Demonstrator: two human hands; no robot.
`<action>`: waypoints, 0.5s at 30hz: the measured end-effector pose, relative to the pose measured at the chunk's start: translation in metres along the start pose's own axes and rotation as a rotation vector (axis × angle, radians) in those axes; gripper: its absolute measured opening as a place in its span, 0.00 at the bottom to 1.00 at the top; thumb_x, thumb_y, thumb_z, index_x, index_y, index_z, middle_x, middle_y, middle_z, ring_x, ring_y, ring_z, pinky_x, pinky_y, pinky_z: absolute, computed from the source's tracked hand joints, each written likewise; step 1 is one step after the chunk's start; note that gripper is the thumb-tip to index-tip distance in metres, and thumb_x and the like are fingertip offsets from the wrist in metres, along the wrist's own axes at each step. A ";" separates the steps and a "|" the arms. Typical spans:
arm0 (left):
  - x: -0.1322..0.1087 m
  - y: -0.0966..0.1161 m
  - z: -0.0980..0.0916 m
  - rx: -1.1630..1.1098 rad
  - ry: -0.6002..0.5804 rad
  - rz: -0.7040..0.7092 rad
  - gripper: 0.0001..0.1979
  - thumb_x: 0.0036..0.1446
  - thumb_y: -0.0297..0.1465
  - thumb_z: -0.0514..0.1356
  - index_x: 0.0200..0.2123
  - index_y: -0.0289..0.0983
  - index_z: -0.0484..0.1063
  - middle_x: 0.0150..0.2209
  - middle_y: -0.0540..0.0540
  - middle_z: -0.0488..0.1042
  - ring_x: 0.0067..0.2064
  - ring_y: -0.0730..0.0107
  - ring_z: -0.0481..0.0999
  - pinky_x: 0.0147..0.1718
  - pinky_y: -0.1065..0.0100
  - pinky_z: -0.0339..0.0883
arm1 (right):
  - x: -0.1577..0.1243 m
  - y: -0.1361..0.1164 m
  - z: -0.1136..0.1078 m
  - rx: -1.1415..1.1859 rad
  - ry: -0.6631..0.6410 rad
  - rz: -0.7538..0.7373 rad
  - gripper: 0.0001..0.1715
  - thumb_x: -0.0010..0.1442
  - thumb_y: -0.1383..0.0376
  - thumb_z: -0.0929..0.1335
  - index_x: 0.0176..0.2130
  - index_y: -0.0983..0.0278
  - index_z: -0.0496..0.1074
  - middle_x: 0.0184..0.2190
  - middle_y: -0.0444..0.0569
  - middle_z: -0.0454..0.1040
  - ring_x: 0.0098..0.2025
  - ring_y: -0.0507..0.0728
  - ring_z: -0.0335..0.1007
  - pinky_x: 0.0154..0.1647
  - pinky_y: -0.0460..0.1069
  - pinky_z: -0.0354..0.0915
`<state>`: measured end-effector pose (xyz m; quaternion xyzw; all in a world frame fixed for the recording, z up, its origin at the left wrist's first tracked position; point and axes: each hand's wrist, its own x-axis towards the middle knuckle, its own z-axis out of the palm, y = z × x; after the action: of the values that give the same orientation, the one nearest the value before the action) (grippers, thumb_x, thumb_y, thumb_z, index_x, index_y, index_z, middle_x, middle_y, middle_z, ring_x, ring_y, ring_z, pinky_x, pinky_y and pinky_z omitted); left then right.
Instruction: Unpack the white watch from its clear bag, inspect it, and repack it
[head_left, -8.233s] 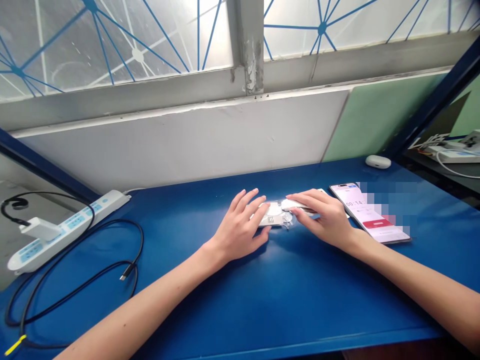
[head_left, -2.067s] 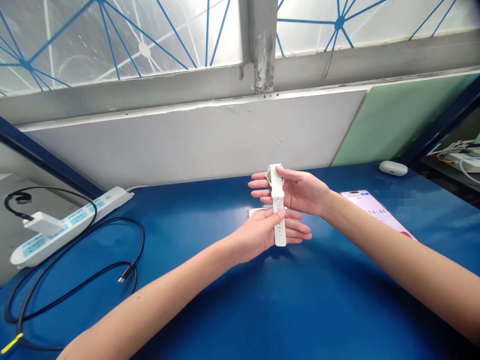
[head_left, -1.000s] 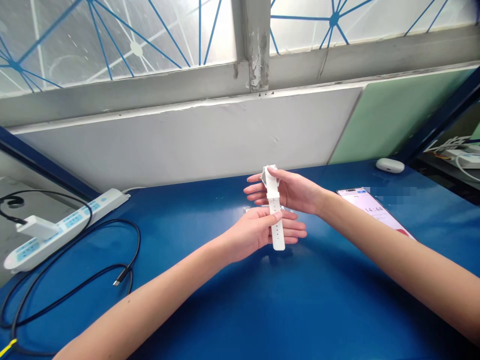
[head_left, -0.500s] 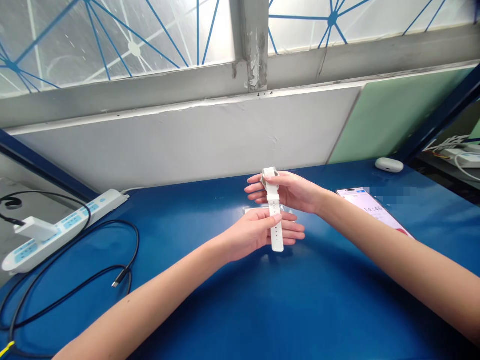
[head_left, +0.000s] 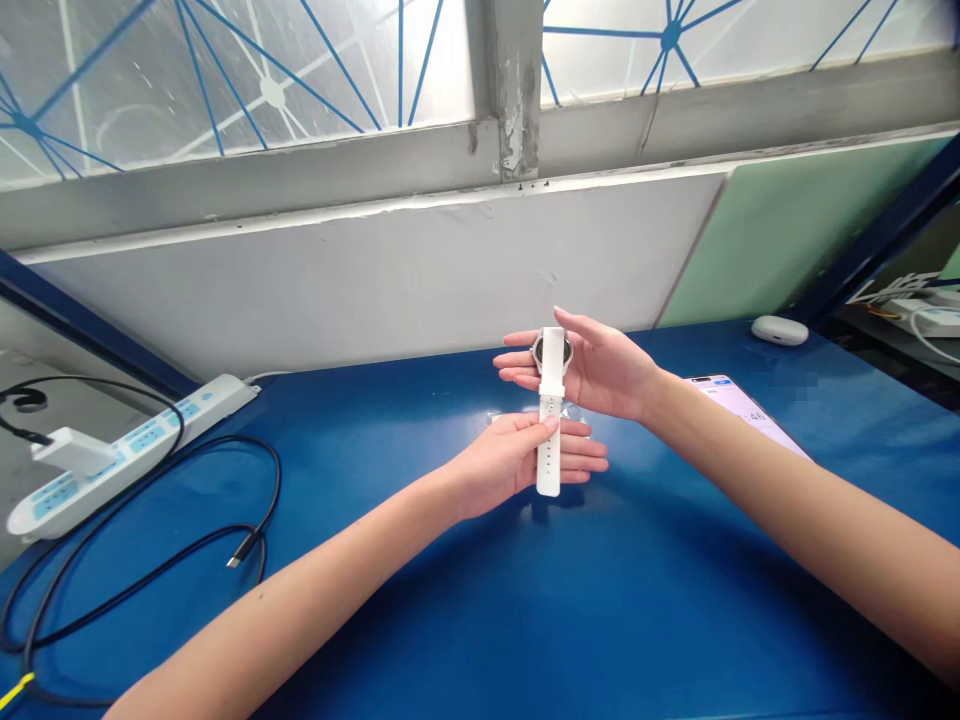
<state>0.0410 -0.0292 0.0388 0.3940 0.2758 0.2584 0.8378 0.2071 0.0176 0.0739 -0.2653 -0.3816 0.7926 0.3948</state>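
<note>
The person's 2 bare hands are above a blue table (head_left: 465, 620), with a white watch (head_left: 553, 385) between them. The left hand (head_left: 517, 455) pinches its strap, the thumb lying across the front near the row of holes and the 4 fingers stretched out behind. The strap's free end points toward the person; the round case is at the far end, partly covered by the upper piece of the strap. The right hand (head_left: 592, 365) is spread wide, its thumb raised clear of the watch and its fingers extending behind the case; whether they touch it cannot be told.

Beyond the left hand, clear plastic (head_left: 576, 412) shows on the table, mostly hidden. A phone (head_left: 739, 410) lies partly behind the right forearm, with a white rounded case (head_left: 780, 331) farther back. At the left are a power strip (head_left: 161, 430), a white charger (head_left: 75, 452) plugged into it and a looped black cable (head_left: 247, 545).
</note>
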 end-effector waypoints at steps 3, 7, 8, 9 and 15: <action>0.000 -0.001 0.000 -0.015 -0.015 0.009 0.14 0.66 0.32 0.58 0.47 0.26 0.75 0.48 0.27 0.78 0.47 0.51 0.81 0.52 0.52 0.68 | -0.002 -0.001 0.001 0.008 -0.016 -0.005 0.30 0.71 0.54 0.54 0.49 0.72 0.73 0.45 0.60 0.80 0.48 0.61 0.78 0.56 0.54 0.68; 0.001 -0.002 -0.001 -0.031 -0.026 0.030 0.14 0.66 0.33 0.59 0.47 0.27 0.75 0.48 0.28 0.78 0.48 0.50 0.81 0.52 0.52 0.68 | -0.002 0.000 0.001 0.017 -0.062 -0.007 0.32 0.71 0.52 0.53 0.50 0.70 0.73 0.49 0.59 0.79 0.49 0.61 0.77 0.57 0.56 0.67; 0.002 -0.002 -0.001 -0.031 -0.024 0.033 0.14 0.66 0.33 0.59 0.47 0.27 0.75 0.48 0.28 0.78 0.47 0.51 0.81 0.52 0.52 0.68 | -0.002 0.000 0.001 0.015 -0.075 -0.006 0.32 0.71 0.52 0.53 0.51 0.70 0.73 0.49 0.59 0.79 0.49 0.61 0.77 0.57 0.56 0.67; 0.002 -0.002 -0.001 -0.030 -0.022 0.034 0.14 0.67 0.33 0.58 0.47 0.27 0.75 0.47 0.28 0.78 0.47 0.51 0.81 0.52 0.52 0.68 | -0.002 0.000 0.001 0.011 -0.090 -0.004 0.32 0.71 0.51 0.53 0.51 0.69 0.72 0.49 0.58 0.79 0.49 0.61 0.77 0.57 0.57 0.67; 0.003 -0.002 -0.001 -0.029 -0.016 0.026 0.14 0.67 0.33 0.57 0.47 0.27 0.75 0.47 0.29 0.78 0.46 0.52 0.81 0.51 0.53 0.69 | -0.005 -0.002 0.001 -0.005 -0.129 0.015 0.34 0.70 0.50 0.52 0.53 0.70 0.71 0.50 0.60 0.78 0.50 0.62 0.76 0.58 0.57 0.65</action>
<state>0.0426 -0.0281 0.0360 0.3875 0.2602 0.2701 0.8422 0.2096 0.0142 0.0770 -0.2175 -0.4061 0.8101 0.3626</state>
